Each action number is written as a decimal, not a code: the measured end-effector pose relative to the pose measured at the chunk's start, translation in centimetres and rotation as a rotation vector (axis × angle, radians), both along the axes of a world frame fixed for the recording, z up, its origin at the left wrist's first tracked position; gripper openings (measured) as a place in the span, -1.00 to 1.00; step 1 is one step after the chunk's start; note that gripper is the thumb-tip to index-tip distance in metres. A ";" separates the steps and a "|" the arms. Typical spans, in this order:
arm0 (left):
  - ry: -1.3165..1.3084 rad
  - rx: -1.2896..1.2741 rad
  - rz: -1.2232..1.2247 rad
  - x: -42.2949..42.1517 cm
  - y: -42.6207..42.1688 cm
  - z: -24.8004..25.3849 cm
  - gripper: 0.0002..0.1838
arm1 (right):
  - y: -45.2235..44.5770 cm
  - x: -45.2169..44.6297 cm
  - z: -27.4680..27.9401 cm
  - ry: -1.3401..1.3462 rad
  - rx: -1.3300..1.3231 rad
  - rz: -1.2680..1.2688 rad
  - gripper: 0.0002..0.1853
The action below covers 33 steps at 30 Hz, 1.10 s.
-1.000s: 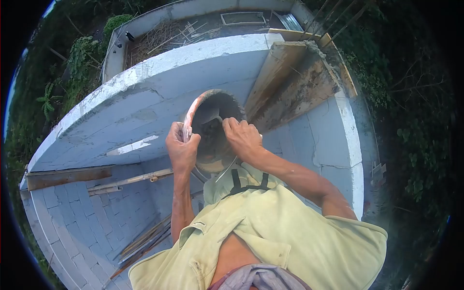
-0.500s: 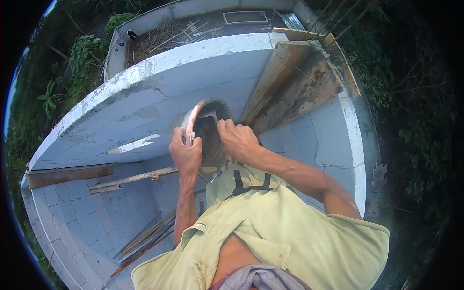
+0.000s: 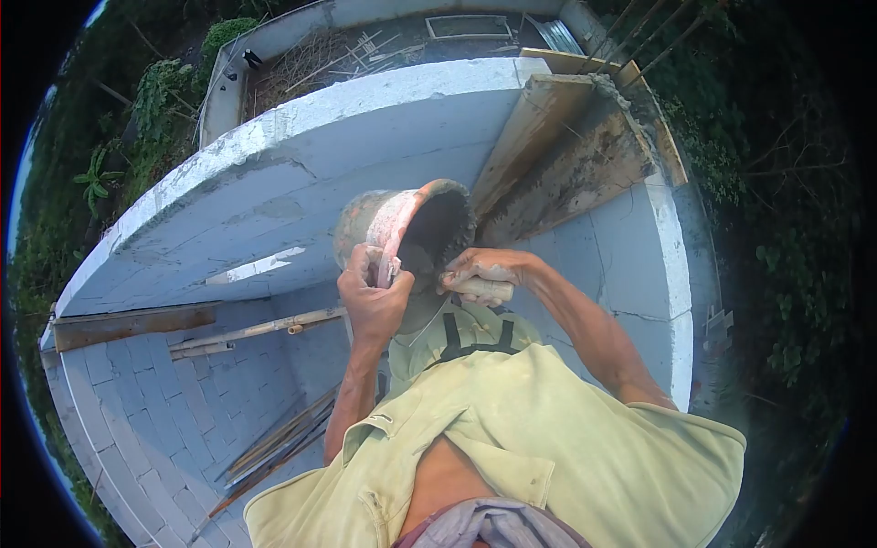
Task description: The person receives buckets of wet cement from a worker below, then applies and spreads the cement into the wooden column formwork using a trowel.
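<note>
- Head view, far left of the hands: a pale block wall (image 3: pixel 137 402) with mortar joints, and a wooden board (image 3: pixel 137 327) lying across near its top.
- Nearer the left hand, below and to its left: bamboo poles (image 3: pixel 256 336) running sideways; lower down, a loose bundle of thin sticks (image 3: pixel 274 447).
- Beyond both hands: a curved pale wall (image 3: pixel 365 137), its top edge rough and whitish, a crack in its inner face.
- Left hand (image 3: pixel 375 292): clenched on the near left part of the bucket's rim, thumb toward the mouth.
- Bucket (image 3: pixel 365 224): between the hands and reaching beyond them, tipped on its side, mouth facing right and toward the person. Rim reddish with grey smears; inside dark and coated. Contents cannot be made out.
- Right hand (image 3: pixel 484 267): just right of the mouth, fingers curled round a pale, stubby handle (image 3: pixel 489 290), dirty grey at the fingers. What the handle belongs to is mostly hidden.
- Beyond and to the right of the right hand: stained wooden boards (image 3: pixel 548 155) angled against the wall corner.
- Farther right: another pale wall (image 3: pixel 630 265) with a crack, dark foliage (image 3: pixel 795 283) outside it.
- Nearer than the hands: the person's yellowish shirt (image 3: pixel 585 420).
</note>
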<state>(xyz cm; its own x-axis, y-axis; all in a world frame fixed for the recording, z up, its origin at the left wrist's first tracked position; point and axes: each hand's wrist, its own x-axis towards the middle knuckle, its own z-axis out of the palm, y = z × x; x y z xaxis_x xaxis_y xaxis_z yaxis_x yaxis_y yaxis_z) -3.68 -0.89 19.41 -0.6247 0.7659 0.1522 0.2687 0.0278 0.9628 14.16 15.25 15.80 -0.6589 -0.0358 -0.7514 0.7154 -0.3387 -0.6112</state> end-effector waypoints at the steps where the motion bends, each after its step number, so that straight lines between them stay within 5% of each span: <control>1: 0.002 -0.003 -0.002 0.2 0.0 -0.2 -0.80 | -0.5 0.7 -1.0 0.093 -0.180 -0.045 -0.61; 6: -0.184 0.105 0.090 0.9 1.2 -1.3 -0.79 | -3.0 3.4 -1.0 0.259 -0.568 -0.316 -0.56; 15: -0.595 0.219 0.123 -1.8 3.7 -2.8 -0.80 | -1.9 9.0 7.5 0.560 -0.512 -0.671 -0.51; 18: -0.650 0.233 0.086 -1.7 4.0 -2.6 -0.80 | 0.1 11.4 12.8 0.715 -0.290 -0.850 -0.46; 23: -0.534 0.220 0.102 -2.0 3.8 -3.1 -0.79 | 3.2 13.0 20.0 0.491 0.651 -1.218 -0.54; 25: -0.527 0.223 0.071 -2.3 3.7 -3.7 -0.79 | 6.6 14.0 18.9 0.446 0.789 -1.233 -0.49; 27: -0.528 0.206 0.094 -2.6 3.7 -3.6 -0.79 | 9.0 14.2 18.3 -0.071 1.292 -1.098 -0.42; 28: -0.518 0.201 0.110 -2.7 3.6 -3.7 -0.79 | 9.3 14.6 17.7 -0.061 1.278 -1.089 -0.42; 30: -0.515 0.238 0.124 -3.1 3.5 -3.4 -0.79 | 10.2 14.8 16.7 -0.189 1.655 -0.959 -0.38; 33: -0.518 0.219 0.157 -3.6 2.6 -2.5 -0.79 | 7.1 13.5 17.4 -0.034 1.556 -1.082 -0.42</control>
